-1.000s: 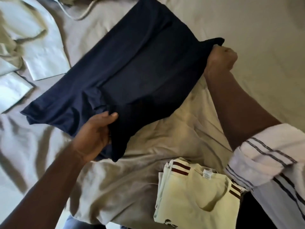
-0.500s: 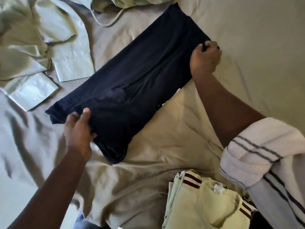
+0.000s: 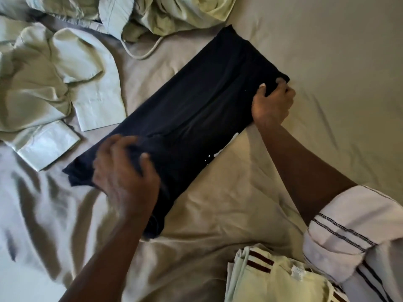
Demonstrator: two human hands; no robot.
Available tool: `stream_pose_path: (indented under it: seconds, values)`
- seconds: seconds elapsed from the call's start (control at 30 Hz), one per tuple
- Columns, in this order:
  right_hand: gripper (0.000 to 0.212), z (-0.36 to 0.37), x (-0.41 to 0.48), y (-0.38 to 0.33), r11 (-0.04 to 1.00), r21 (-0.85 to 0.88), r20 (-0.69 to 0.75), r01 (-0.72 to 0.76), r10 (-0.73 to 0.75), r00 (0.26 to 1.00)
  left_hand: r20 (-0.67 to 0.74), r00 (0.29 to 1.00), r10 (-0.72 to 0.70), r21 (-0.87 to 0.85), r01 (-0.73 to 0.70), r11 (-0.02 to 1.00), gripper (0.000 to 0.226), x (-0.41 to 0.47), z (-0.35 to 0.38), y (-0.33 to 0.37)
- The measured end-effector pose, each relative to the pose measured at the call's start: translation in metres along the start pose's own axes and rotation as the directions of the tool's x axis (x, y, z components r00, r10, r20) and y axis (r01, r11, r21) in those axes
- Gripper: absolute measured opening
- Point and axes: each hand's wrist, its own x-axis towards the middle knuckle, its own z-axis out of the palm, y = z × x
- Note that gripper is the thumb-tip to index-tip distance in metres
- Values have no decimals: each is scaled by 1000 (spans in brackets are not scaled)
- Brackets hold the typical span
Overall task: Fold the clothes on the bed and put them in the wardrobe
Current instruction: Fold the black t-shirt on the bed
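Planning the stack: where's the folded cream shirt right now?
Head view, bottom right: the folded cream shirt lies on the bed sheet beside the rolled striped sleeve, nearer the person than the navy garment.

Single head-worn wide-angle camera, looking steeply down at the bed (image 3: 327, 51) from close range. Both forearms (image 3: 104, 258) enter from the lower edges; left hand (image 3: 124, 177) and right hand (image 3: 272, 105) grip the navy garment (image 3: 196, 118) lying diagonally across frame centre.
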Motion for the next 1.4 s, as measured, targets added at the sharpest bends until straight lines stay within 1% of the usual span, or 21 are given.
stream_pose_path:
  seconds: [0.03, 0.1, 0.13, 0.23, 0.3, 0.37, 0.4, 0.47, 0.57, 0.63, 0.7, 0.77, 0.83, 0.87, 0.93, 1.07, 1.1, 1.17, 1.23, 1.33, 1.4]
  values:
    - [54, -1, 14, -3, 993, 77, -12, -88, 89, 996, 81, 989, 128, -29, -126, 992, 36, 9, 12, 13]
    - [57, -1, 45, -2, 953, 180, 24, -243, 243, 970, 246, 935, 255, -99, -237, 966, 27, 28, 40, 41]
    - [57, -2, 55, -1, 943, 202, 67, -265, 256, 964, 309, 908, 283, -107, -262, 959, 25, 37, 52, 53]
    - [33, -3, 79, 2, 942, 257, 89, -215, 199, 976, 472, 827, 305, -85, -301, 950, 31, 74, 100, 100]
    - [16, 4, 86, 5, 887, 424, -30, -180, 212, 977, 536, 785, 310, 15, -376, 926, 39, 98, 132, 130]
    - [13, 13, 89, 14, 822, 552, -106, -141, 237, 966, 566, 756, 328, 111, -465, 878, 45, 117, 163, 157]
    - [17, 19, 89, 19, 808, 573, -107, -138, 240, 965, 596, 732, 330, 146, -503, 852, 47, 126, 175, 167]
    - [33, 26, 87, 27, 775, 604, -44, -185, 264, 964, 707, 620, 342, 118, -580, 806, 48, 143, 196, 184]
    - [60, 29, 96, 37, 799, 564, 37, -210, 229, 973, 788, 504, 352, -71, -495, 866, 41, 168, 206, 196]
    - [62, 30, 98, 41, 812, 529, 78, -247, 243, 967, 733, 536, 420, -129, -496, 859, 34, 181, 206, 191]
    - [64, 30, 95, 32, 849, 471, 47, -240, 248, 968, 560, 662, 498, -72, -560, 825, 32, 195, 203, 175]
    - [66, 28, 96, 22, 888, 382, 12, -256, 272, 962, 407, 801, 438, 37, -494, 869, 39, 210, 198, 159]
    - [63, 22, 105, 14, 871, 346, 47, -349, 356, 933, 405, 840, 362, 98, -433, 896, 55, 229, 196, 154]
    - [63, 14, 112, 10, 813, 400, 110, -423, 415, 903, 465, 802, 376, 97, -468, 878, 63, 240, 200, 157]
    - [58, -1, 125, 3, 724, 451, 242, -521, 463, 853, 608, 645, 462, 48, -611, 790, 76, 263, 205, 174]
    - [10, -22, 123, -8, 839, 282, 394, -465, 341, 854, 825, 241, 512, -46, -873, 485, 97, 281, 223, 227]
    - [13, -22, 121, -8, 856, 287, 387, -431, 308, 869, 853, 181, 489, -21, -926, 378, 100, 281, 229, 238]
    - [22, -22, 112, -7, 876, 314, 298, -365, 274, 914, 883, 138, 449, 50, -978, 201, 90, 281, 236, 249]
    - [27, -27, 100, -8, 898, 324, 133, -297, 268, 954, 883, 119, 454, 79, -991, 106, 65, 283, 227, 254]
    - [21, -45, 56, -21, 915, 389, -46, -107, 135, 990, 816, 26, 578, -49, -992, 113, 43, 290, 193, 241]
    - [19, -57, 13, -26, 910, 407, -167, 80, -12, 986, 728, -38, 684, -157, -981, 112, 50, 288, 159, 219]
